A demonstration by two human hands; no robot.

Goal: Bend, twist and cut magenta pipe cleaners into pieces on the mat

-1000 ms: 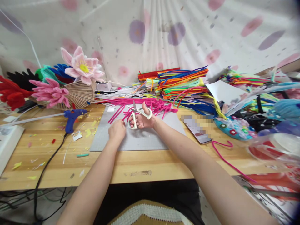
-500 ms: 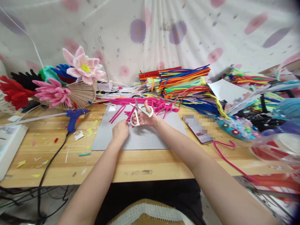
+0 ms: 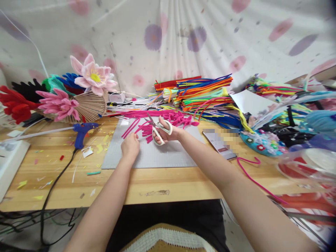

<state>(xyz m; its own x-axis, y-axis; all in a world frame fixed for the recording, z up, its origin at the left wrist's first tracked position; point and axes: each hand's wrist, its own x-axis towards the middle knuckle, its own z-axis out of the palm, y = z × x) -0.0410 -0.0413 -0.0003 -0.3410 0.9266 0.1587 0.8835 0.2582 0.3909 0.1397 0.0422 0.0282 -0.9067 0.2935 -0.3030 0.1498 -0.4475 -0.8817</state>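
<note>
My right hand (image 3: 165, 130) has its fingers through the white handles of a pair of scissors (image 3: 154, 125), held above the mat with the blades slightly apart and pointing away to the left. To its left, my left hand (image 3: 130, 146) is closed in a pinch over the grey cutting mat (image 3: 115, 157). A magenta pipe cleaner (image 3: 141, 126) runs up and right from its fingertips. Short cut magenta pieces (image 3: 147, 131) lie on the mat between the hands. Longer magenta pipe cleaners (image 3: 131, 127) rest behind my left hand.
A blue glue gun (image 3: 82, 134) with a black cord lies left, near fluffy flowers (image 3: 94, 75). Bundled coloured pipe cleaners (image 3: 202, 92) are stacked behind the mat. On the right are a phone (image 3: 219, 145) and a decorated blue piece (image 3: 262, 142). Scraps dot the wooden table (image 3: 99, 189).
My left hand has moved a little left and toward me, away from the scissors. My right hand has shifted slightly right with the scissors, and the blades have turned further left.
</note>
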